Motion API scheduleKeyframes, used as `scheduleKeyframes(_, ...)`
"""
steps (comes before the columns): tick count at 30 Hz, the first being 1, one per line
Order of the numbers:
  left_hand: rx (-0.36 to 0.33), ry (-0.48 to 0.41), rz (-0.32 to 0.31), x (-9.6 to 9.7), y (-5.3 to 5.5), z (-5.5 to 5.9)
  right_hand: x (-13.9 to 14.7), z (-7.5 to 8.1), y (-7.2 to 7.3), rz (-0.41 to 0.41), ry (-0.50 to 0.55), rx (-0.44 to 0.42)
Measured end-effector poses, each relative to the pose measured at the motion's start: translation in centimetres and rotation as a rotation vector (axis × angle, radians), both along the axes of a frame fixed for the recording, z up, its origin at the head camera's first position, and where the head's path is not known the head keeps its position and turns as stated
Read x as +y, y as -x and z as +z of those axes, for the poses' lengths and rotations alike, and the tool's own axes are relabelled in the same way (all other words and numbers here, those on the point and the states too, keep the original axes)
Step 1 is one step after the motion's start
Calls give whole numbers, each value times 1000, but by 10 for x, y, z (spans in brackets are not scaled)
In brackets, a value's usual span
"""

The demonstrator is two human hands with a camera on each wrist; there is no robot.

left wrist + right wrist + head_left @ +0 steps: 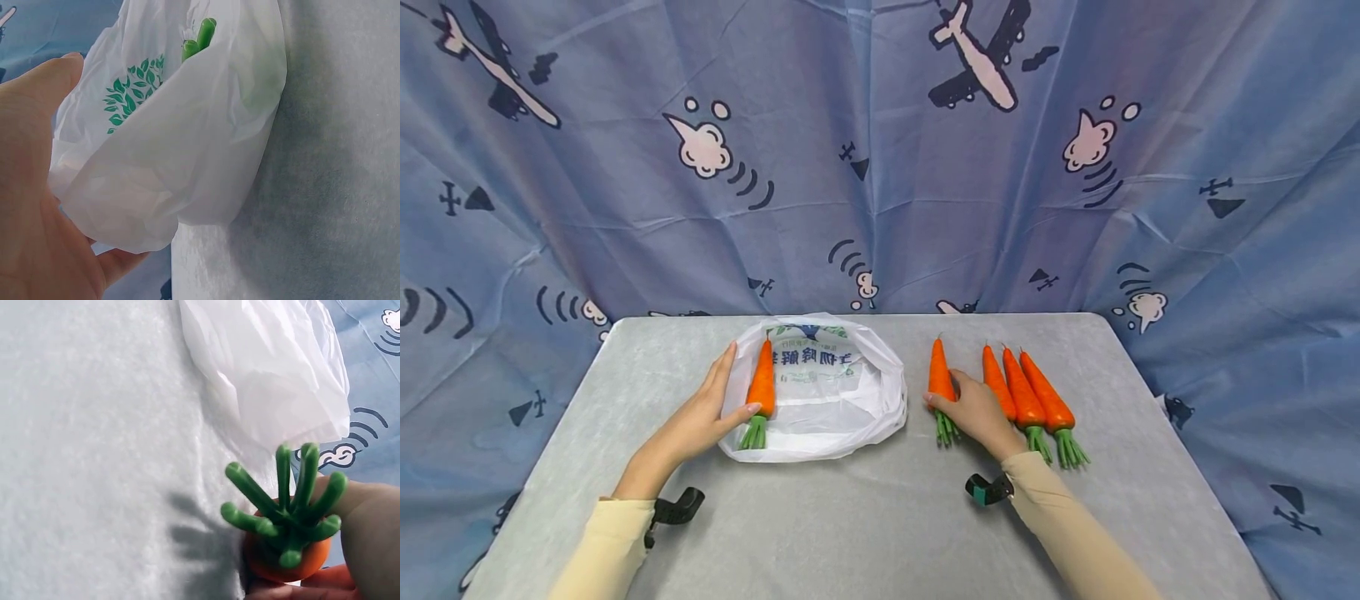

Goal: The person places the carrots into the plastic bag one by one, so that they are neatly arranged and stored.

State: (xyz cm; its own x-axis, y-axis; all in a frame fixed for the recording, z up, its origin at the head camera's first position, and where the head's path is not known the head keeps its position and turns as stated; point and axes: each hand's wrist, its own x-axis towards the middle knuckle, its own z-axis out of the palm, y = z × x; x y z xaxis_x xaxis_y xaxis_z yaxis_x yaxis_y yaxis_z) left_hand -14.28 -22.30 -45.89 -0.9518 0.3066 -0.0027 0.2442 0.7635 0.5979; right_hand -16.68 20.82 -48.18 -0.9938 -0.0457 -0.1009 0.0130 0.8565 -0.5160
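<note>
In the head view, my left hand [696,421] lies along the left side of a white plastic bag [842,442]. Its fingers are straight and its thumb reaches over the rim, beside a carrot [762,379] inside. The left wrist view shows the bag [156,175] in front of that hand [37,187], hiding part of the fingers. To the bag's right, my right hand [977,410] grips another carrot [939,367] between thumb and fingers, near the green stems. Those stems [290,519] point toward the right wrist camera, and the orange body is mostly hidden there.
Several more carrots lie side by side right of my right hand, among them an outer carrot [1047,392]; my hand and wrist partly cover the nearest. The grey table [850,533] ends at the back against a blue patterned curtain [820,167].
</note>
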Motion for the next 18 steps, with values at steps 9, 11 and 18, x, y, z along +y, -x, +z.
scheduleKeyframes(9,-21,-5,6,-1,-1,-1,-4,-6,-2,-18,30,3)
scheduleKeyframes(11,-18,-2,6,-1,-1,-1,-4,-7,-3,-22,35,12)
scheduleKeyframes(18,-8,-4,5,-1,0,-1,-4,-10,-3,-29,39,26)
